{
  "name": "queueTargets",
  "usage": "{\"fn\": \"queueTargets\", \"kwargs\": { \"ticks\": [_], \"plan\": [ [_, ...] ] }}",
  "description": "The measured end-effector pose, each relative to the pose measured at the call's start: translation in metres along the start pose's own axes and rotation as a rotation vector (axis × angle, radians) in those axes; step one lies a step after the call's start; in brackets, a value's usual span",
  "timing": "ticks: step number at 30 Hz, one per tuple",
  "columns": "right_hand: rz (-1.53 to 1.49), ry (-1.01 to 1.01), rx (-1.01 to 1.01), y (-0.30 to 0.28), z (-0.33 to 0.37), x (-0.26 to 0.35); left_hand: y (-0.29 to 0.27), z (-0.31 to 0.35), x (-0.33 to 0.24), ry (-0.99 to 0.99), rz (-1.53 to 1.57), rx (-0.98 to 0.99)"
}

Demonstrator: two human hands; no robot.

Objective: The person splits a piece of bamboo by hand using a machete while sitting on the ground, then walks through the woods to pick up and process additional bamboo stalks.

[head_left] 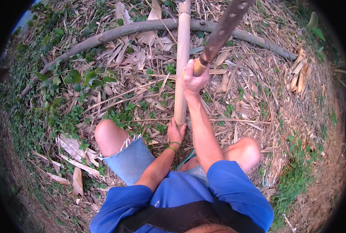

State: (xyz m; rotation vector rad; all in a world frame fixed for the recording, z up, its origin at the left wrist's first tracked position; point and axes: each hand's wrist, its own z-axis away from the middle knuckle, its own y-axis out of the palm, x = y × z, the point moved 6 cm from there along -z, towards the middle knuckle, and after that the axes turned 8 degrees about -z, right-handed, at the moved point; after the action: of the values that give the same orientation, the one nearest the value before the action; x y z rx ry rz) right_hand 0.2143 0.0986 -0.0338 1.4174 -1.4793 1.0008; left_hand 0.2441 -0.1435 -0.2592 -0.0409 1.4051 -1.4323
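A pale, straight bamboo pole (182,58) runs away from me, its far part lying across a curved grey branch (142,26). My left hand (175,133), with thin green and yellow bands at the wrist, grips the pole's near end low between my legs. Raised beside the pole, my right hand (195,80) is closed around the wooden handle of a machete (223,33). The dark, rusty blade has pale round spots or holes and slants up to the far right, out of the top edge. It appears apart from the pole.
Dry leaves and bamboo sheaths (78,149) litter the ground. Green leafy plants (89,77) grow to the left, with more low greenery (293,174) at the near right. Curled tan husks (301,73) lie by the branch's right end. My bent knees (243,152) flank the pole's near end.
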Motion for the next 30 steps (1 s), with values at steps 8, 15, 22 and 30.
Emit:
{"fn": "queueTargets", "kwargs": {
  "ticks": [8,15,22,30],
  "plan": [
    [0.345,0.792,0.362,-0.033,0.058,-0.167,0.006,0.005,-0.004,-0.008,-0.073,0.088],
    [0.218,1.077,0.572,-0.051,-0.027,-0.113,0.023,0.006,0.0,0.055,-0.058,0.017],
    [0.593,0.409,0.201,-0.065,0.061,-0.131,0.022,0.02,-0.005,0.062,-0.087,0.036],
    [0.391,0.806,0.39,-0.038,0.029,-0.126,0.02,-0.002,0.002,0.101,-0.02,-0.02]
  ]
}}
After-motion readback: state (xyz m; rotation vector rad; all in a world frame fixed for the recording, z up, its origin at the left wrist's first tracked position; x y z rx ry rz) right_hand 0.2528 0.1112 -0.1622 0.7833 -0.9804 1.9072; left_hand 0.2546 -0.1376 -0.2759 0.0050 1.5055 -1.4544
